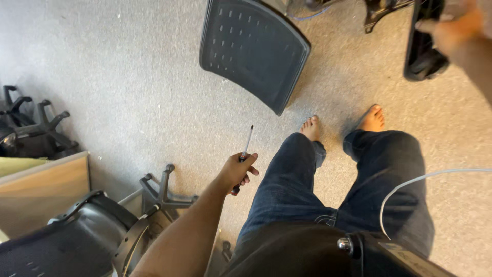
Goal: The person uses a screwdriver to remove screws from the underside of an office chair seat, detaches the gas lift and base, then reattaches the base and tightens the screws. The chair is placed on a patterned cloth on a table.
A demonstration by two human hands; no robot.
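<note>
Nearest, the left hand [237, 172] has its fingers [250, 160] wrapped tight around a screwdriver [244, 154], its thin metal shaft pointing up and away over the speckled grey carpet [128, 77]. Left of it lie glossy black chair parts [92, 225] and a wooden board [43, 190]. Farther off rests a perforated black plastic seat panel [253, 48]. At top right, the right hand [453, 28] grips a dark armrest piece [423, 46].

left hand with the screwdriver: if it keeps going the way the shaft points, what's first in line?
Likely bare grey carpet. The left hand aims the screwdriver up-frame, just left of the dark perforated chair panel lying flat; depth is unclear.
</note>
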